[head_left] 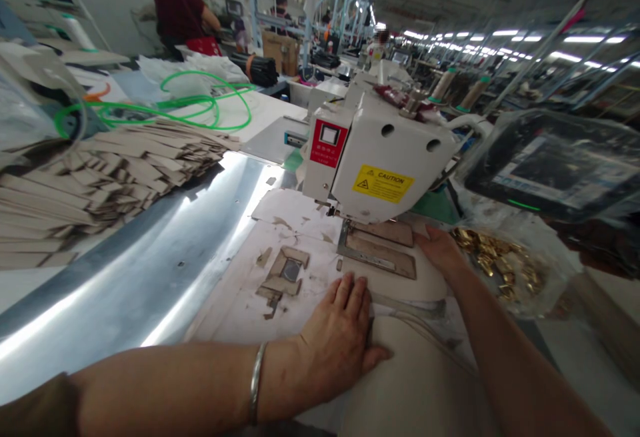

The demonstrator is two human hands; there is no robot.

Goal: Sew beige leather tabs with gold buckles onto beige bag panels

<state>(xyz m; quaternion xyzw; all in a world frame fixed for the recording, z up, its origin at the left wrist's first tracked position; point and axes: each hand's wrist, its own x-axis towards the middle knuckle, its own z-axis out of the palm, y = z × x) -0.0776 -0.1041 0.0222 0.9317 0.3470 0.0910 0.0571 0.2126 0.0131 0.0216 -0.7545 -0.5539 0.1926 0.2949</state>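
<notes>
My left hand (340, 323) lies flat with its fingers stretched out, on the white template sheet (240, 277) and the near edge of a beige panel (390, 287). The thumb rests on a larger beige piece (410, 363), which drapes toward me. At the panel's right edge is my right hand (440, 253), fingers extended against it; some fingertips are hard to make out. A metal clamp frame (380, 260) with rectangular openings sits on the panel, below the head of a white sewing machine (395, 150). The needle area is partly hidden.
To the left, many beige strips (100, 190) are heaped beside a shiny metal plate (180, 257). Gold-coloured metal fittings (500, 263) lie in a plastic bag at right, below a plastic-wrapped control screen (555, 163). Green tubing (215, 107) loops behind. A co-worker (180, 10) stands farther back.
</notes>
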